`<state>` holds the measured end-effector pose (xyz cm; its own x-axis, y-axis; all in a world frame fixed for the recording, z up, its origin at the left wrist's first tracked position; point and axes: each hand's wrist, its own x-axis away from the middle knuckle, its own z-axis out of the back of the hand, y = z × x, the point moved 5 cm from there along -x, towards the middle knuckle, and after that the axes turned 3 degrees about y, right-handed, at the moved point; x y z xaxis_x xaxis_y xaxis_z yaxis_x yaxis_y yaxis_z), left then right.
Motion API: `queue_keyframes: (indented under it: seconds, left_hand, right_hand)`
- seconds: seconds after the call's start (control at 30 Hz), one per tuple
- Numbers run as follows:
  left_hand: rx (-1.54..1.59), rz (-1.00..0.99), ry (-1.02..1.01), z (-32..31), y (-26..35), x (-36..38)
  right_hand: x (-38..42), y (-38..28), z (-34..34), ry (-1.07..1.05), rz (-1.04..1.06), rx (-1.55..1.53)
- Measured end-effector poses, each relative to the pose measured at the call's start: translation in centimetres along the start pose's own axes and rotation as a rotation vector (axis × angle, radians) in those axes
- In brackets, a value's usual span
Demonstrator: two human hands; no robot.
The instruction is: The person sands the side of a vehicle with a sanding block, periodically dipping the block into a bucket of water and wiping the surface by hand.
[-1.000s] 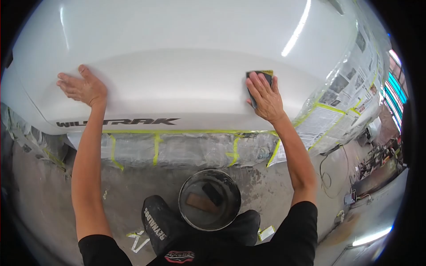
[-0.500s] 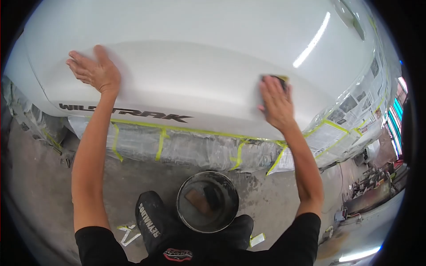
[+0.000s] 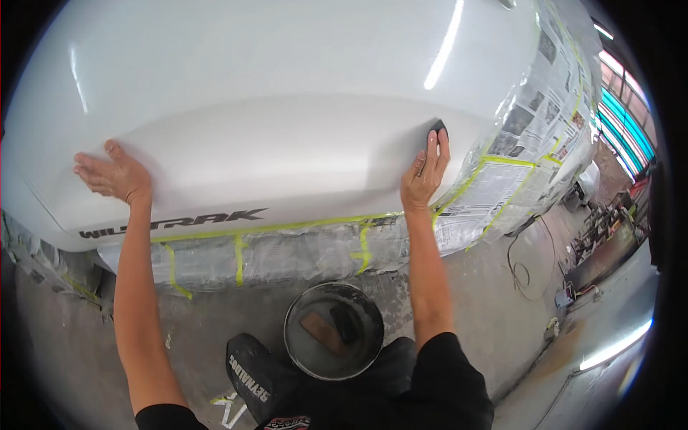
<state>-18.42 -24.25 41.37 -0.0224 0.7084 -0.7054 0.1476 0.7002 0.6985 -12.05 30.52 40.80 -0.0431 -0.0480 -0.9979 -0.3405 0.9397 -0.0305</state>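
My left hand (image 3: 118, 175) rests with fingers spread on the white car door panel (image 3: 272, 129), above the dark "WILDTRAK" lettering (image 3: 211, 217). Toward the panel's right end, my right hand (image 3: 428, 172) grips a small dark sanding pad (image 3: 438, 126) and holds it against the paint. The pad is mostly hidden by my fingers. Between my legs stands a black bucket (image 3: 292, 315) of cloudy water. In it lie a brown block (image 3: 320, 331) and a black block (image 3: 347, 322).
Newspaper masking (image 3: 459, 190) and clear plastic cover the car's right part. Yellow-green tape (image 3: 287, 226) edges the panel's bottom above a plastic-wrapped sill (image 3: 301, 251). Tape scraps (image 3: 231, 408) lie on the concrete floor. Tools (image 3: 602, 222) and a cable (image 3: 519, 269) are at the right.
My view has shifted to the right. My right hand has slid the pad further right along the panel, turning onto its side. The left hand stays flat near the lettering.
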Motion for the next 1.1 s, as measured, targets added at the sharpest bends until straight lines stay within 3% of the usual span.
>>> queue_keyframes:
  seconds: [0.1,0.17,0.3,0.4,0.43,0.53,0.57,0.63,0.77,0.87,1.0,1.03,1.1]
  left_hand:
    - [0.019,0.006,-0.007,0.1,0.2,0.1]
    - [0.024,0.030,-0.016,0.0,0.6,0.1]
    - [0.015,0.037,-0.024,0.3,0.7,0.2]
    - [0.022,0.024,-0.037,0.4,0.8,0.1]
    - [0.029,0.013,-0.028,0.4,0.7,0.2]
    - [0.051,0.003,-0.008,0.0,0.7,0.1]
    - [0.047,0.018,-0.010,0.0,1.1,-0.1]
    - [0.028,0.029,-0.022,0.4,0.3,0.3]
    - [0.033,0.006,-0.001,0.4,1.0,0.2]
    - [0.024,0.002,-0.005,0.1,0.7,0.1]
    - [0.017,0.051,-0.013,0.0,0.3,0.0]
    - [0.026,0.049,-0.006,0.0,0.4,-0.1]
    - [0.033,0.028,-0.020,0.3,0.7,0.0]
  right_hand:
    - [0.2,-2.1,-2.4,0.023,-0.056,0.108]
    - [0.4,-7.1,-4.8,-0.041,0.128,0.071]
    - [-1.8,-17.3,-9.4,-0.422,0.570,-0.139]
    - [-4.8,-15.6,-8.2,-0.562,0.947,-0.014]
    - [-5.1,-12.4,-7.5,-0.561,0.919,-0.054]
    - [-5.8,-1.5,-2.8,-0.603,0.780,0.231]
    - [-6.2,-1.0,-1.5,-0.567,0.772,0.249]
    - [-4.6,-1.3,-2.9,-0.524,0.710,0.194]
    - [-3.6,-16.6,-9.3,-0.469,0.722,-0.227]
    - [-4.9,-16.6,-8.4,-0.499,0.896,-0.063]
    - [-4.6,-2.2,-3.6,-0.495,0.700,0.227]
    - [-3.9,-1.1,-3.2,-0.420,0.753,0.225]
    - [-3.4,-5.1,-5.3,-0.379,0.662,0.095]
